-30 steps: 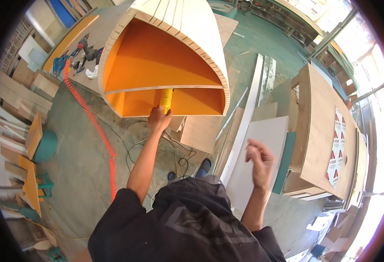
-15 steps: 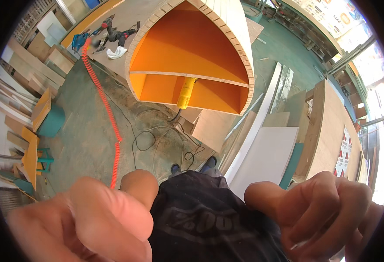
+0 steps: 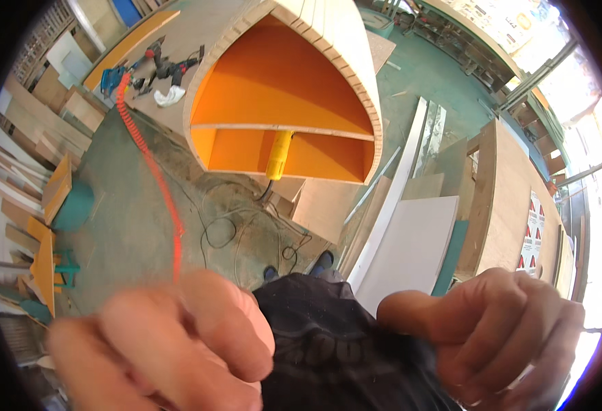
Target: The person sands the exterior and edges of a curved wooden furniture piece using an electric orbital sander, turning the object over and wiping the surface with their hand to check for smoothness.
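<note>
Below the shelf (image 3: 232, 126) of the curved cabinet (image 3: 287, 75), the yellow power tool (image 3: 280, 156) is lying at about one o'clock from our left hand (image 3: 167, 335) and ten o'clock from our right hand (image 3: 489, 329), the left appearing nearer. Its long axis is running roughly from twelve to six, with the near end jutting past the front edge and a cord (image 3: 268, 190) hanging below. We are holding both hands apart with fingers bent, and we cannot tell whether either is gripping anything.
</note>
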### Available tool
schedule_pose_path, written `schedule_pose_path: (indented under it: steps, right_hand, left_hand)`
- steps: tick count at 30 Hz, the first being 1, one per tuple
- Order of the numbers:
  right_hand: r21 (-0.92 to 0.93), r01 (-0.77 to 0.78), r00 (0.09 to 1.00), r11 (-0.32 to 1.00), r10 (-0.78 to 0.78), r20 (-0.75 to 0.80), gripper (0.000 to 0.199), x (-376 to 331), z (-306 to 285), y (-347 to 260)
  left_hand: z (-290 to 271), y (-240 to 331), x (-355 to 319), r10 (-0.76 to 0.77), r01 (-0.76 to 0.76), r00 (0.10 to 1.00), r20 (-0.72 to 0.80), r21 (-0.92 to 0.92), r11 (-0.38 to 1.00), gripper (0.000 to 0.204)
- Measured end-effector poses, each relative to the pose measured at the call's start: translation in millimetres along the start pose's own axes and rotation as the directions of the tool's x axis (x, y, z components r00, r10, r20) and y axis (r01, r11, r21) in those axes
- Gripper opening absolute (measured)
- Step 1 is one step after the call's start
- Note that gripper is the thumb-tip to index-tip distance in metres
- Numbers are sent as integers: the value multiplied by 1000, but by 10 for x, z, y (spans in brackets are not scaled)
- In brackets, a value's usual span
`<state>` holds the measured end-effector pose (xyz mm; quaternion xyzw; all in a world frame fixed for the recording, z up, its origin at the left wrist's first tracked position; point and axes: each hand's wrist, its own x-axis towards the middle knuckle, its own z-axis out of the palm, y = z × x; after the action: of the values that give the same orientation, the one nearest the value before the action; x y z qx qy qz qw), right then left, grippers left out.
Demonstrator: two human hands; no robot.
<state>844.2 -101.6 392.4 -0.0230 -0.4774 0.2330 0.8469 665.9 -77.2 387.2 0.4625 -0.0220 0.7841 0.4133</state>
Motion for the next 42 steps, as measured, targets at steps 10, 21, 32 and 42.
schedule_pose_path:
  steps: [10,21,32,42]
  right_hand:
    - [75,-270,933,960,241,267,16,-118,-20,-153]
    - [173,-278,921,945,211,329,15,-33,76,-207]
    - [29,-258,962,966,255,94,20,-97,-524,-428]
    - [-115,394,848,912,-409,-337,9,565,-1843,214]
  left_hand:
    - [119,210,35,-425,440,886,184,-43,897,8]
    - [-25,91,19,-334,459,837,434,-223,860,7]
    - [288,-455,-16,-446,550,682,580,-4,835,20]
    - [1377,-1557,-156,-645,566,662,381,310,764,32]
